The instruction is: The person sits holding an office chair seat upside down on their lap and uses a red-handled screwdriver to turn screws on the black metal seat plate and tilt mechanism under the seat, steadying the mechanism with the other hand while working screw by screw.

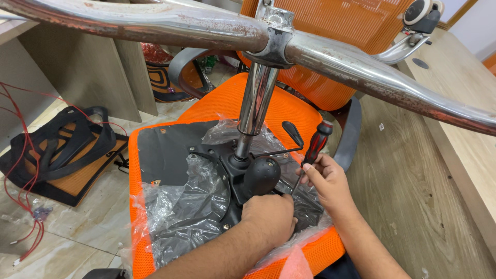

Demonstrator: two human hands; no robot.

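Underneath, two hands work on an upturned orange mesh office chair (pixel 289 111).

Near the seat's front edge, the left hand (pixel 268 217) is curled closed by the black metal seat plate (pixel 217 165), just below a rounded black knob (pixel 262 175); what it grips is hidden. The right hand (pixel 325 178) is closed around a red-and-black-handled screwdriver (pixel 315 144), tip toward the plate. Crumpled clear plastic wrap (pixel 175 201) covers the seat's underside.

The floor (pixel 93 227) has shiny pale tiles. A light wooden desk (pixel 454 119) stands on the right. Wooden panels (pixel 88 72) stand on the left. Red wires (pixel 20 170) lie on the floor.
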